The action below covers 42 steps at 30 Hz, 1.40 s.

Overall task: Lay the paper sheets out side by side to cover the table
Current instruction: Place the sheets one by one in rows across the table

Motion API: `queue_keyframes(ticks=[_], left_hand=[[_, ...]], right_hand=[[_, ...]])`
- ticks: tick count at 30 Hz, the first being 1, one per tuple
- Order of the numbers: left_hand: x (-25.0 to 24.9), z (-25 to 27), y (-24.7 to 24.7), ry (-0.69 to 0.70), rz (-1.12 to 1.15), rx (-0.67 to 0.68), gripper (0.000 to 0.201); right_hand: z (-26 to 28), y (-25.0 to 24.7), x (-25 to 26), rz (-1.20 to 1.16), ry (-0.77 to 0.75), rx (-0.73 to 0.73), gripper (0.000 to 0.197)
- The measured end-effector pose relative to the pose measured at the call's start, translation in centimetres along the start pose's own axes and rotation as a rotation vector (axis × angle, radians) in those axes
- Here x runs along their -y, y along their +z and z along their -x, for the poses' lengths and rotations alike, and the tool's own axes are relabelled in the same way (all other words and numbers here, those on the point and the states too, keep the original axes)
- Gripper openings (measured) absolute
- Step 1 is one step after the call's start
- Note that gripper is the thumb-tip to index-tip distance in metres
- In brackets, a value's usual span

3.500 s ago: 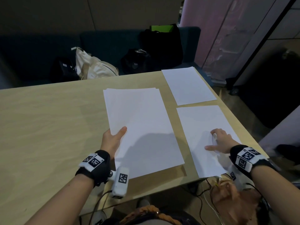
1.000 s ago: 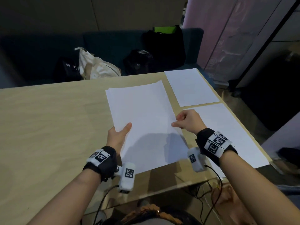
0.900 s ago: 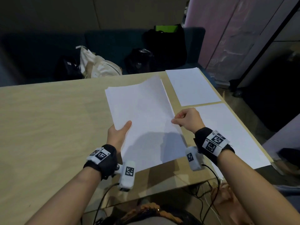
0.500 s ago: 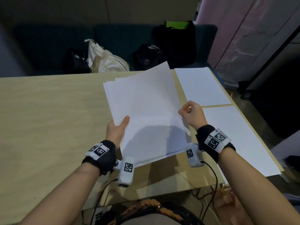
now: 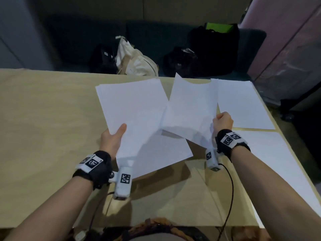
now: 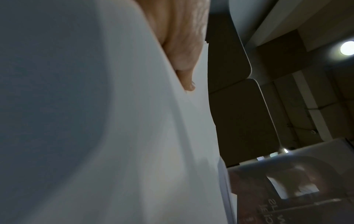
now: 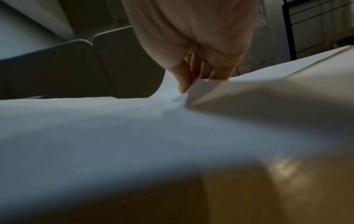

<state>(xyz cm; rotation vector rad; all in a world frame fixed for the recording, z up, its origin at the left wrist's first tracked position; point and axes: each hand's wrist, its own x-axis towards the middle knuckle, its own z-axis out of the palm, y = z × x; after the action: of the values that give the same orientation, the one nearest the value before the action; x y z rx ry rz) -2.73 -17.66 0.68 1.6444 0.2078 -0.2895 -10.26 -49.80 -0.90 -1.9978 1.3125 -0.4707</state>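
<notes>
Left hand (image 5: pixel 112 138) gripping the paper stack (image 5: pixel 139 115), right hand (image 5: pixel 223 120) pinching one lifted sheet (image 5: pixel 191 108) above the table (image 5: pixel 43 119)

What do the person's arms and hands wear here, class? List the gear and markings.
Both forearms are bare, no sleeves. Each wrist carries a black band topped with a white square-code tag, plus a white camera block bearing another code. A black cable trails from the right one.

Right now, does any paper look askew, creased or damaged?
Nothing damaged. The loose white sheet pinched by the right hand bows and hangs tilted above the wooden table, mid-transfer. The left hand holds the white paper stack, edges slightly fanned.
</notes>
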Motion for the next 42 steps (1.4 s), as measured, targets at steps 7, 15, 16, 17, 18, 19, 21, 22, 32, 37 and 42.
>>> queue_keyframes(ticks=[7,15,16,17,18,19,21,22,32,37,42], left_hand=[[-0.5,-1.4,-1.9,-0.011,0.016,-0.081,0.04],[-1.6,-2.1,-1.7,-0.035,0.053,-0.005,0.039],[-1.7,-2.1,-1.6,-0.037,0.053,0.004,0.04],[-1.7,-2.3,-1.6,-0.038,0.052,0.009,0.04],[-1.8,-2.4,-1.6,-0.039,0.05,0.011,0.04],[-1.8,-2.6,-1.8,-0.038,0.048,0.01,0.04],[-1.7,-2.9,-2.1,-0.033,0.034,0.006,0.041],[-1.7,-3.0,-2.3,-0.029,0.027,0.005,0.04],[-0.9,-2.9,-2.0,-0.099,0.062,0.032,0.036],[-1.0,-2.9,-1.2,-0.116,0.093,0.043,0.035],[-1.1,-2.9,-0.9,-0.109,0.109,0.069,0.033]], right_hand=[[-3.1,1.6,1.7,0.086,0.014,0.046,0.022],[-4.0,2.0,2.5,0.229,-0.019,0.121,0.031],[-3.6,2.1,2.4,0.278,-0.052,0.114,0.033],[-3.1,2.2,2.4,0.322,-0.103,0.109,0.035],[-2.4,2.3,2.5,0.355,-0.171,0.131,0.036],[-1.7,2.4,2.7,0.389,-0.251,0.2,0.037],[0.1,2.8,2.9,0.506,-0.371,0.424,0.041],[1.1,3.1,3.0,0.567,-0.386,0.53,0.041],[2.8,4.9,3.2,0.706,-0.392,0.578,0.045],[2.5,5.8,4.1,0.699,-0.399,0.575,0.046],[2.3,6.0,4.4,0.685,-0.386,0.578,0.048]])
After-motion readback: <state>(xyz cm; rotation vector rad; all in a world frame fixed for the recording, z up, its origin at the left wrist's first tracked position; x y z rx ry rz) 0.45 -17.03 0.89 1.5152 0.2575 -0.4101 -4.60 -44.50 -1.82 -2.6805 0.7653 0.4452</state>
